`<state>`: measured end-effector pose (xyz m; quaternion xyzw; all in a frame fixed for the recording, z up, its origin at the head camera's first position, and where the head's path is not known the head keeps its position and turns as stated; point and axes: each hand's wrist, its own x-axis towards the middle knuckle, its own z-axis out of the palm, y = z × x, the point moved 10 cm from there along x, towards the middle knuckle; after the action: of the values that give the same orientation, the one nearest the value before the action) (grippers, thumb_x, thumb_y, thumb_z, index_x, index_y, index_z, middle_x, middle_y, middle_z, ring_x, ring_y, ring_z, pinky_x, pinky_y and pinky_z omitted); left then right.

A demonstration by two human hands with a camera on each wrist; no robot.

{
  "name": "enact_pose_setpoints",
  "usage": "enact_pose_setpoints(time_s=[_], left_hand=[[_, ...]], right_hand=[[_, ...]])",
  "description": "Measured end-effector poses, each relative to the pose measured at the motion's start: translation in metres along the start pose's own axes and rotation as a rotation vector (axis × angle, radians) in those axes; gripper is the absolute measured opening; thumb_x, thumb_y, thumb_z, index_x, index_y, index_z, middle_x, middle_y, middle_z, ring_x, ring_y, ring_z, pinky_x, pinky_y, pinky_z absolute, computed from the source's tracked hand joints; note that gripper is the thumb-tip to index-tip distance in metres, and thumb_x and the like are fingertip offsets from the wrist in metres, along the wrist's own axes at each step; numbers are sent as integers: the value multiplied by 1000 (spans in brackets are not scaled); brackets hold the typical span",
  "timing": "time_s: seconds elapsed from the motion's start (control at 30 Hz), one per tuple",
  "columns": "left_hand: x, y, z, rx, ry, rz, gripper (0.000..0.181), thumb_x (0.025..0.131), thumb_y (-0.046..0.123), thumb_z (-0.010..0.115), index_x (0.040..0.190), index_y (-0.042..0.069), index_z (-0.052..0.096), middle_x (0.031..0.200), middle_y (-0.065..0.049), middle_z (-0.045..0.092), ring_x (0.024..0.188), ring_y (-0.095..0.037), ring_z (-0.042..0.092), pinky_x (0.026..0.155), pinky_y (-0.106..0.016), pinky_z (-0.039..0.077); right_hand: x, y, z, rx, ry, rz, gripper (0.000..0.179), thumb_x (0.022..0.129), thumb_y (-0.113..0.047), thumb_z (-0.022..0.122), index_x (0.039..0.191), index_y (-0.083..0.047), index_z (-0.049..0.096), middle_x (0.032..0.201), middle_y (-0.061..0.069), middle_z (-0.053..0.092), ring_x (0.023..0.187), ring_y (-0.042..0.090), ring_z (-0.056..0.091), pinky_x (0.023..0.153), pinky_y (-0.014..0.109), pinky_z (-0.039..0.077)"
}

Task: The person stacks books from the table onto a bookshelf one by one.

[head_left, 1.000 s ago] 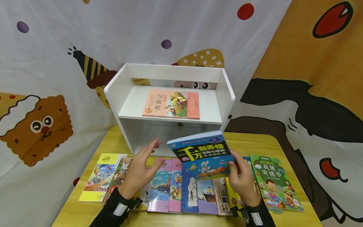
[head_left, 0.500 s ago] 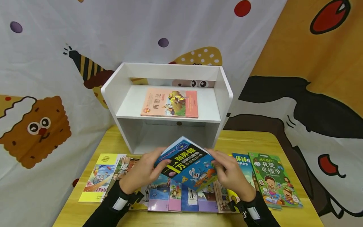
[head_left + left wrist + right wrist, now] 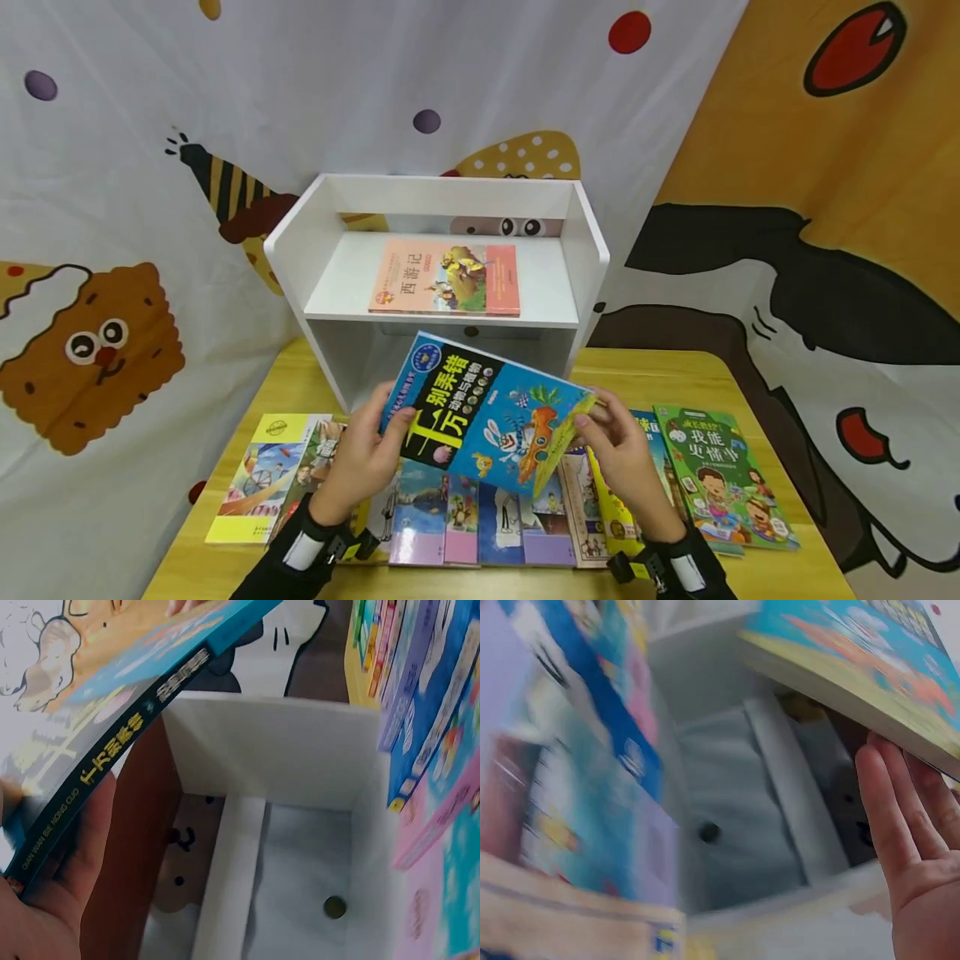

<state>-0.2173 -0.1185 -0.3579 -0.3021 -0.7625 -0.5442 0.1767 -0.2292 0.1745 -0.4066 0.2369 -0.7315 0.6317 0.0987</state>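
Note:
Above the row of books, both hands hold a blue paperback book [image 3: 487, 417] with a black band and a cartoon rabbit in a carrot car. My left hand [image 3: 363, 454] grips its left end, thumb on the cover and fingers beneath. In the left wrist view the dark spine [image 3: 112, 750] lies across the palm. My right hand [image 3: 618, 454] pinches the right end by the page edges. The right wrist view shows several fingers [image 3: 907, 802] under the book's pale page block [image 3: 840, 690]. The cover faces up, tilted.
A small white shelf [image 3: 442, 321] stands behind, with a pink book [image 3: 446, 277] lying on its upper board. Below my hands, several overlapping books line the wooden table [image 3: 660, 379], from a yellow one [image 3: 262, 479] at left to a green one [image 3: 727, 475] at right.
At first only the right hand held the blue book, while the left was free beside it. The left hand has since taken its left end, and the book has turned and lifted slightly.

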Motion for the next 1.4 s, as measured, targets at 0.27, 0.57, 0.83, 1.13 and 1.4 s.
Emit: enact_pose_setpoints(time_s=[0.27,0.57,0.83,1.13,1.4], left_hand=[[-6,-22,6,-182,18,-135,45,99,5,36,142,18,31,131,-6,50,107,-24,56,77,-37,56],[-8,-23,10,-152,5,-115,67,97,0,40,150,16,2,145,-10,36,118,-24,49,87,-38,51],[-14,-35,5,-112,63,-228,63,98,8,42,149,18,5,143,-12,39,121,-21,46,90,-39,49],[-14,-50,2,-187,19,-396,84,92,15,59,149,33,0,155,0,15,130,-18,33,98,-50,40],[-29,-89,7,35,-102,-591,102,80,42,71,145,44,-8,156,2,4,134,-31,20,98,-66,29]], right_hand=[[-10,27,33,117,-93,103,43,100,-6,37,140,-14,24,91,18,57,68,29,58,54,40,54],[-10,20,35,119,-51,211,56,101,-13,38,149,-24,11,92,20,50,46,25,45,39,44,51],[-5,27,35,35,25,292,61,97,-20,50,148,-22,16,128,15,51,55,17,56,43,46,52],[-2,39,52,70,-142,445,101,81,-21,73,149,-37,-1,153,12,14,66,38,59,50,52,53],[-9,80,61,23,-222,546,122,69,-26,82,147,-35,-11,141,16,37,94,26,62,72,42,56]])
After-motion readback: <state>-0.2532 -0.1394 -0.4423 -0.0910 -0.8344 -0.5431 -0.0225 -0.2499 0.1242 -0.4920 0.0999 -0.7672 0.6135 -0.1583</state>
